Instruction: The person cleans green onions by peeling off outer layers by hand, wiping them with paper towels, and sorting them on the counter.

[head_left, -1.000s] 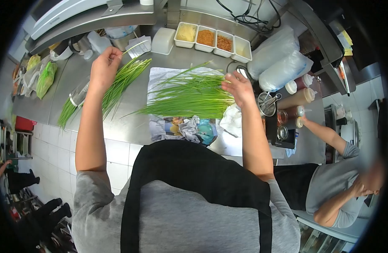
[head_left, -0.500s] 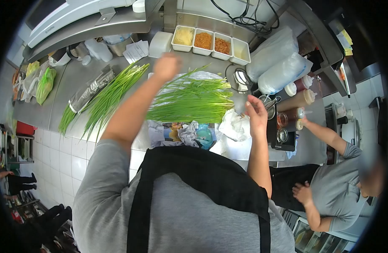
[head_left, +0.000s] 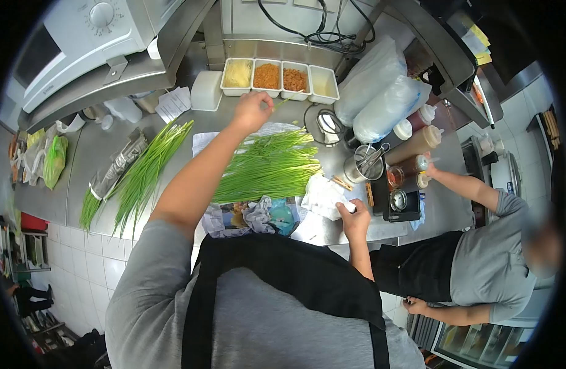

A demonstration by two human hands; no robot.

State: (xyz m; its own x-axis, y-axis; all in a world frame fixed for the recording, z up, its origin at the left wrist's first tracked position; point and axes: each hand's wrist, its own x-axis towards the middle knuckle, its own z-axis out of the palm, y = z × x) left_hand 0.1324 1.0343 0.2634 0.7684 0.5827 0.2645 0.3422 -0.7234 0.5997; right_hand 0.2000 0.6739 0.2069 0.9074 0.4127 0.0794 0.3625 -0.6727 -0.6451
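Note:
A thick layer of long green chives (head_left: 267, 166) lies on newspaper in the middle of the counter, pale ends to the right. My left hand (head_left: 253, 112) is raised over the far edge of the layer, fingers closed, with a thin chive stalk (head_left: 284, 99) sticking out past the fingertips. To the right, my right hand (head_left: 355, 220) pinches the near corner of a crumpled white cloth (head_left: 322, 195). A second bunch of chives (head_left: 154, 169) rests at the left beside a wrapped bundle (head_left: 119, 163).
White tubs (head_left: 267, 77) of food stand along the back. A metal pot (head_left: 363, 163) with utensils, filled plastic bags (head_left: 390, 107), sauce bottles (head_left: 424, 139) and a black tray (head_left: 401, 206) crowd the right. A co-worker (head_left: 489, 252) stands there, one hand at the bottles. Crumpled paper (head_left: 258, 215) lies near my apron.
My left hand has come down nearer the chives, with a stalk now showing. My right hand has lowered onto the white cloth's corner. The view has shifted, and the co-worker's lower hand has dropped.

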